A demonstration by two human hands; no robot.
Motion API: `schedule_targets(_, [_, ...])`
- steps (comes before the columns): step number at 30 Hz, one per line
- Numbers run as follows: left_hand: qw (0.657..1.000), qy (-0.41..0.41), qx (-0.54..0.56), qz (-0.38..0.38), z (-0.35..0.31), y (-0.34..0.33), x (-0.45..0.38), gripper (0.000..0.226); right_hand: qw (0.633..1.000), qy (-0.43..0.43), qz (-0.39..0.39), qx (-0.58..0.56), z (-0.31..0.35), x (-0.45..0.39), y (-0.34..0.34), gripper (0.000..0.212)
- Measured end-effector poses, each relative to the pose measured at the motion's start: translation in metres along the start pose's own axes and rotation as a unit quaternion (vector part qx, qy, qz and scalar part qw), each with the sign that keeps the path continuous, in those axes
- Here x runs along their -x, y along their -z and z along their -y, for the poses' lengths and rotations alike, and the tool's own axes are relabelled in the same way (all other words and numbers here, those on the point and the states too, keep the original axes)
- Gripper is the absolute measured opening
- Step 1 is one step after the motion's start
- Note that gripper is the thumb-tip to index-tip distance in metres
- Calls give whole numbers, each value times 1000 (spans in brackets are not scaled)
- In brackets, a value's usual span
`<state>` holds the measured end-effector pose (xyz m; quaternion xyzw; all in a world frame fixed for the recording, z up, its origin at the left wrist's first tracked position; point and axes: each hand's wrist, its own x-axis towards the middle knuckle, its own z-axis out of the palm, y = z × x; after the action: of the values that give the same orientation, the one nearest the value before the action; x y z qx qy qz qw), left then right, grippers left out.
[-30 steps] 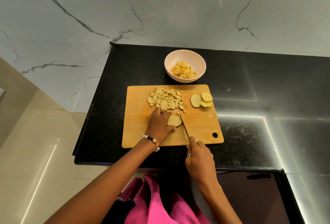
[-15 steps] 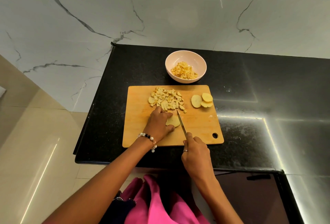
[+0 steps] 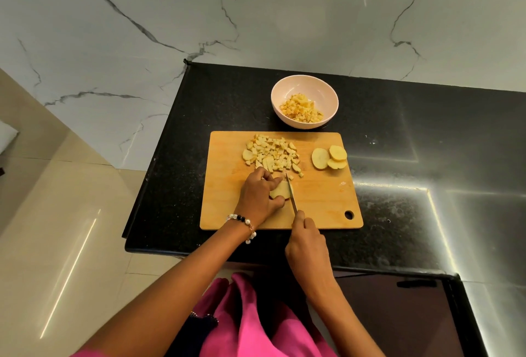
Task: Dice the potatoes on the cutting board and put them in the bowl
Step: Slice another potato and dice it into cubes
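Fingers of left hand (image 3: 260,194) pinch potato slice (image 3: 280,192); right hand (image 3: 308,245) grips knife (image 3: 291,193).

one bowl (image 3: 304,86), one board (image 3: 225,185), one knife (image 3: 291,193)

My left hand (image 3: 260,195) covered most of the potato slice (image 3: 280,190); my right hand (image 3: 308,245) hid the knife handle.

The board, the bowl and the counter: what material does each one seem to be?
Board: looks like wood or bamboo, matte, by its tan colour and faint grain. Bowl: smooth pale pink, slightly glossy; ceramic or plastic, I cannot tell which. Counter: polished black stone, probably granite, by the fine speckles and the bright reflections.
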<state>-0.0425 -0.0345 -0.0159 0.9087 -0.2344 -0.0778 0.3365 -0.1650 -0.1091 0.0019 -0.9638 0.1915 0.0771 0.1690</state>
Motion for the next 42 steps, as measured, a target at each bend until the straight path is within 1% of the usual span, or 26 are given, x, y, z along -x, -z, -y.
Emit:
schedule_targets(2, [1000, 2, 14, -4, 2, -1, 0, 48, 1000, -2, -2, 22, -8, 16, -6, 47])
schedule_targets(5, [999, 1, 32, -6, 3, 0, 0, 49, 999, -11, 13, -27, -13, 21, 3, 34])
schedule_targets(8, [999, 2, 38, -6, 6, -1, 0, 49, 998, -7, -27, -61, -10, 5, 9, 33])
schedule_targets(10, [999, 5, 48, -6, 5, -2, 1, 48, 998, -8, -21, -60, -2, -5, 11, 36])
schedule_targets(13, [998, 5, 57, -11, 6, -3, 1, 47, 1000, -7, 1, -22, 6, -13, 13, 43])
schedule_targets(17, [998, 4, 58, -20, 8, -6, 0, 46, 1000, 2, -4, 2, 15, -18, 11, 40])
schedule_targets(20, [998, 0, 60, -31, 8, -9, 3, 46, 1000, 3, -11, 4, 12, -5, 5, 44])
schedule_targets(23, [997, 1, 68, -44, 9, -10, 3, 46, 1000, 4, 13, 8, 3, 20, -4, 47])
schedule_targets(27, [996, -6, 82, -34, 10, -7, 3, 48, 999, -9, 29, -9, -5, 23, 4, 43])
schedule_targets(31, [994, -5, 105, -26, 16, -1, 6, 54, 999, -17, 11, -30, 2, 8, 15, 44])
schedule_targets(35, [992, 3, 118, -33, 19, 0, 10, 51, 999, -8, 14, -36, 12, -7, 17, 43])
schedule_targets(39, [991, 11, 126, -44, 17, 0, 9, 47, 1000, 1, 7, 1, 21, -9, 15, 44])
schedule_targets(42, [992, 9, 112, -49, 14, 0, 8, 45, 1000, 4, -2, 21, 26, -13, 12, 44])
